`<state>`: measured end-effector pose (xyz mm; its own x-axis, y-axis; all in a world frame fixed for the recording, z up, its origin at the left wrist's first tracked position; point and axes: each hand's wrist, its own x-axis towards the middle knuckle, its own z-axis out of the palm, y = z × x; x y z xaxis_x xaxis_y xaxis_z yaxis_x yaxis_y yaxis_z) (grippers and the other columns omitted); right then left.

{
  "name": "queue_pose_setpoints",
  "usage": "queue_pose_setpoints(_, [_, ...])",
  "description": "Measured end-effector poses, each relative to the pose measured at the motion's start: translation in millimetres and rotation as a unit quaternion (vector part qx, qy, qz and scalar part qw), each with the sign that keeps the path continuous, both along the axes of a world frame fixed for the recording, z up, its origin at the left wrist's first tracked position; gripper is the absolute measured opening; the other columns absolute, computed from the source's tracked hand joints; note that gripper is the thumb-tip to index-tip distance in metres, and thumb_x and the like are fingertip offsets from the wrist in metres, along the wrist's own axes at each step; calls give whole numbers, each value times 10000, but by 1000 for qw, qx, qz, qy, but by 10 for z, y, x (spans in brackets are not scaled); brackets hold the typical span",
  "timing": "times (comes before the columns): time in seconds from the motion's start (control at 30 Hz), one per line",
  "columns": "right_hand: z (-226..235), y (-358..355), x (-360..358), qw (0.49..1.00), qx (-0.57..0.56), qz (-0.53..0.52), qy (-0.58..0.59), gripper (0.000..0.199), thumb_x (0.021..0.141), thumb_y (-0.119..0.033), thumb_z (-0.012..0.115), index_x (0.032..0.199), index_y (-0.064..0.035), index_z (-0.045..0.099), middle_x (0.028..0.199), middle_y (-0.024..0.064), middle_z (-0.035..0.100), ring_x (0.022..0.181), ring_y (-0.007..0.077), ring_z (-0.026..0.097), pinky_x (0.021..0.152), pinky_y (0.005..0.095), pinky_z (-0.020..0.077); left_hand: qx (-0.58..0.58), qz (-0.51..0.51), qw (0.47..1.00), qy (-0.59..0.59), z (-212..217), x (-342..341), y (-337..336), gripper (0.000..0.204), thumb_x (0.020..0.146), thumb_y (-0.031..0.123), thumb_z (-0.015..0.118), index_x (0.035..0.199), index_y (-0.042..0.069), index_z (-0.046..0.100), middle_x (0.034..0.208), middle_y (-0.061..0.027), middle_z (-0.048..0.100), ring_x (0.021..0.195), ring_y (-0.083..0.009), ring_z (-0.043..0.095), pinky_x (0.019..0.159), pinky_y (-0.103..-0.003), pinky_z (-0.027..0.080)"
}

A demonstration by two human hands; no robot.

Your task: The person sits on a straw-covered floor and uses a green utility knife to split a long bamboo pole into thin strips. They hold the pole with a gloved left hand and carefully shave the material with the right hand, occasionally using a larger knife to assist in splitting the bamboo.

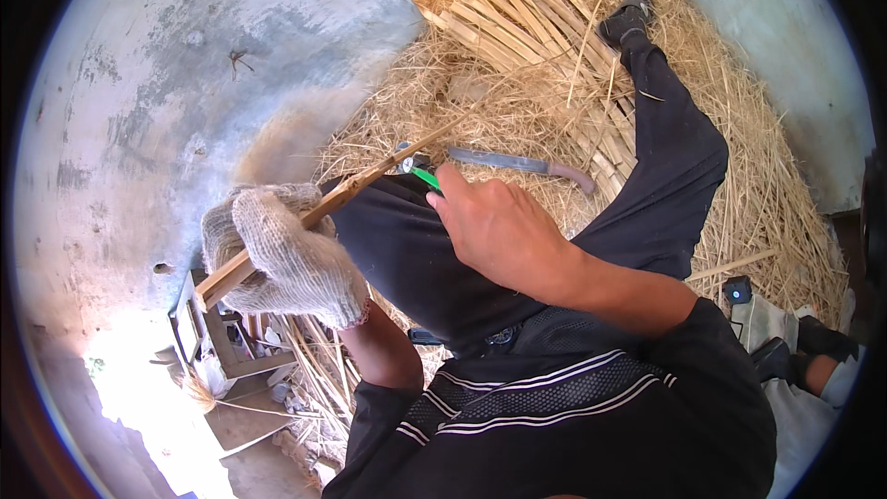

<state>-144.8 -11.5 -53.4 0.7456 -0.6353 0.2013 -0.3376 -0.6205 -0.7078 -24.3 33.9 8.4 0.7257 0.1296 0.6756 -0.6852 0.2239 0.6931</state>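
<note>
My left hand [288, 249], in a knitted grey-white work glove, is closed around a long split bamboo strip [346, 189]. The strip slants across my lap, its thick end at the lower left and its thin end pointing up to the right. In my bare right hand [504, 226] is a small green-handled tool [425, 176] with a metal head. That head lies against or very close to the strip; its exact shape is too small to make out. Beyond my right hand, a large knife [499, 160] with a wide blade and brownish handle lies on the straw.
Many split bamboo strips [517, 23] lie on the straw-like shavings [739, 157] ahead. A worn wall [185, 65] stands at the left, another [776, 46] at the right. A small wooden frame [236, 351] sits at lower left. Part of another person [820, 371] shows at lower right.
</note>
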Motion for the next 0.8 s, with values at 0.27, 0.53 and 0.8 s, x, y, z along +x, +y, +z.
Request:
queue_pose_setpoints(0.27, [237, 102, -85, 995, 8, 23, -102, 192, 935, -144, 552, 935, 21, 454, 546, 208, 548, 513, 393, 598, 457, 460, 463, -7, -16, 999, -40, -41, 0, -103, 183, 796, 144, 614, 707, 7, 529, 607, -62, 545, 486, -145, 533, 427, -277, 463])
queue_pose_setpoints(0.53, [217, 78, -23, 979, 78, -9, -188, 210, 924, -98, 557, 995, 63, 442, 572, 246, 539, 539, 432, 583, 448, 485, 421, 175, 40, 972, -149, -144, 141, 41, 228, 870, 138, 672, 967, -47, 580, 915, -108, 618, 710, -159, 608, 604, -296, 558])
queue_pose_setpoints(0.8, [220, 93, -7, 982, 116, 25, -150, 212, 915, -77, 549, 996, 75, 426, 538, 254, 525, 521, 438, 581, 442, 486, 436, 58, 12, 998, 8, -25, -55, -105, 267, 852, 199, 705, 852, -41, 589, 737, -72, 602, 621, -121, 571, 528, -266, 517])
